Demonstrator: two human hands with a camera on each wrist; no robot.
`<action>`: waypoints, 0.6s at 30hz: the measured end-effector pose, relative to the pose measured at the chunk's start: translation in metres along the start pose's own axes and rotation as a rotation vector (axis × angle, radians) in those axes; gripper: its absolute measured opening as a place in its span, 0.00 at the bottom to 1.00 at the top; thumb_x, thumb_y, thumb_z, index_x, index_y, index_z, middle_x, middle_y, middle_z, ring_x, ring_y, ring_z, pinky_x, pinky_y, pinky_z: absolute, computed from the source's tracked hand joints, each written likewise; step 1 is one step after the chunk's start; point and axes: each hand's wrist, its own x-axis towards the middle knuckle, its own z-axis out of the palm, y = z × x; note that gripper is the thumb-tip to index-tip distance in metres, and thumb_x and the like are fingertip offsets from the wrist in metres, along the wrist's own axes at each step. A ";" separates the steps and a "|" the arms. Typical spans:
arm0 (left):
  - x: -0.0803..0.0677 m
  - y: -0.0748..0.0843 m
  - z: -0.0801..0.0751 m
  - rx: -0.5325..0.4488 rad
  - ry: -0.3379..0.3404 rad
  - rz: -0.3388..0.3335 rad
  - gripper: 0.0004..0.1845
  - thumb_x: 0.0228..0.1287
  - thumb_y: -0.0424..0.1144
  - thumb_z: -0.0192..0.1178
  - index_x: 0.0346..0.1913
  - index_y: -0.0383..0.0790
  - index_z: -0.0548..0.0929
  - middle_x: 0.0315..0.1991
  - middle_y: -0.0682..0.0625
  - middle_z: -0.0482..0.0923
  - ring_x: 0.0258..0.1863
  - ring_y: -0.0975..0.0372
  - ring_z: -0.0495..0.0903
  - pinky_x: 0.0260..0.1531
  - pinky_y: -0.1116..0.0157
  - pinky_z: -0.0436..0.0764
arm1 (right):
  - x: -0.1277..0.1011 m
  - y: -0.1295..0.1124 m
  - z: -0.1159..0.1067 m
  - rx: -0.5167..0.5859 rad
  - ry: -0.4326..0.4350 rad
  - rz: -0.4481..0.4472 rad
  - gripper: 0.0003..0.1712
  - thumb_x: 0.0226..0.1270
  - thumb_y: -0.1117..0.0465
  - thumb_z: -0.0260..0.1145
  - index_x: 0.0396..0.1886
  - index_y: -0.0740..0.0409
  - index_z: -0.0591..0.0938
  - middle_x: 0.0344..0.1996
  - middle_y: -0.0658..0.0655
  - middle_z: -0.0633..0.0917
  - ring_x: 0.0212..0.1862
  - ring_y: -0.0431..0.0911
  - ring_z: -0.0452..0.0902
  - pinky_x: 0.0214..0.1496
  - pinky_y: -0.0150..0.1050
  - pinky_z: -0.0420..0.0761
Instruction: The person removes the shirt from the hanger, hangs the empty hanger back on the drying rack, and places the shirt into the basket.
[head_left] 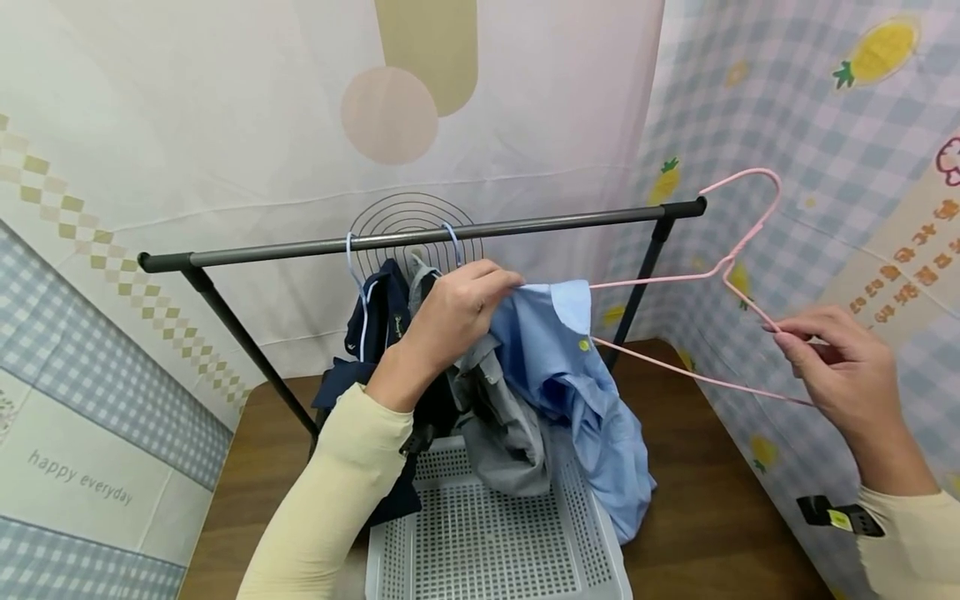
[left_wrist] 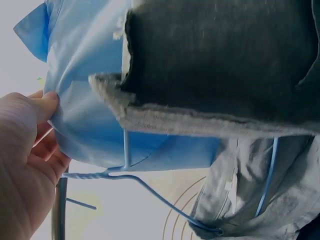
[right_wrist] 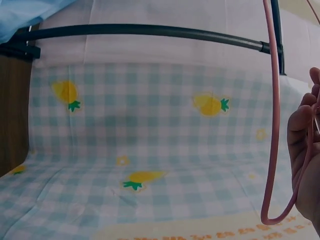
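Observation:
A light blue collared shirt (head_left: 611, 442) hangs from my left hand (head_left: 461, 312), which pinches its cloth near the collar, thumb against the fingers in the left wrist view. One end of a pink wire hanger (head_left: 738, 248) runs inside the shirt. Its other shoulder is pinched between thumb and fingers of my right hand (head_left: 855, 367), off to the right, with the hook pointing up. Just below my left wrist, a grey garment (head_left: 510, 454) droops over the basket's back edge. The far part of the pink hanger is hidden by the shirt.
A black rack bar (head_left: 562, 223) crosses behind my hands, carrying blue hangers with dark navy clothes (head_left: 386, 308) and grey cloth. Below stands a pale perforated basket (head_left: 615, 558) on a brown wooden table (head_left: 697, 483). Checked cloth (head_left: 787, 108) covers the right side.

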 end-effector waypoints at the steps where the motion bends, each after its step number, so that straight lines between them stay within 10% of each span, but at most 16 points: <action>1: -0.002 0.001 0.000 -0.002 0.005 -0.004 0.07 0.73 0.29 0.62 0.45 0.34 0.89 0.39 0.45 0.87 0.40 0.57 0.86 0.44 0.63 0.85 | -0.001 0.001 -0.001 -0.011 0.000 0.000 0.06 0.62 0.84 0.66 0.39 0.83 0.84 0.40 0.44 0.83 0.30 0.33 0.73 0.29 0.17 0.75; 18: -0.014 0.022 0.013 -0.020 -0.057 -0.092 0.07 0.74 0.30 0.61 0.46 0.36 0.88 0.39 0.47 0.87 0.39 0.59 0.86 0.43 0.65 0.84 | -0.020 0.018 -0.044 -0.131 0.024 0.013 0.08 0.71 0.79 0.62 0.41 0.87 0.82 0.42 0.32 0.79 0.33 0.29 0.68 0.28 0.13 0.66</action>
